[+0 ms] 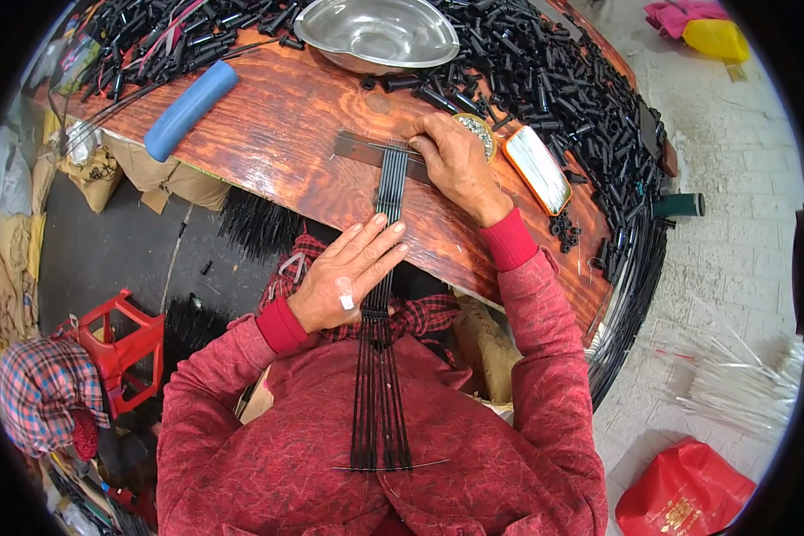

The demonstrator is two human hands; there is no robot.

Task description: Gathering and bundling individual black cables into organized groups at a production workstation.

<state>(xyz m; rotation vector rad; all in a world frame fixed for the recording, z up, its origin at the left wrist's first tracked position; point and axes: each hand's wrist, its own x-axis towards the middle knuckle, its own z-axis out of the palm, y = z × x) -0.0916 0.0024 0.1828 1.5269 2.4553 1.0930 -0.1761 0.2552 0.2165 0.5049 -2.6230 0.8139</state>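
Observation:
A row of thin black rods like umbrella ribs (390, 183) runs from the table's edge down over my lap. My left hand (344, 275) lies across them with its fingers stretched out and pressing lightly; a white patch sticks to its back. My right hand (456, 165) is closed in a pinch by the ribs' far ends; its fingertips hide what they hold. Beneath those ends lies a flat dark metal strip (357, 148). A thin wire (429, 464) passes crosswise through the ribs' near ends on my lap.
Black plastic tubes (545, 80) pile along the table's (268, 152) back and right. A steel bowl (375, 36), a blue cylinder (190, 110), a round dish of small metal parts (476, 130) and an orange-rimmed tray (538, 170) stand around. A red stool (121, 353) is at left.

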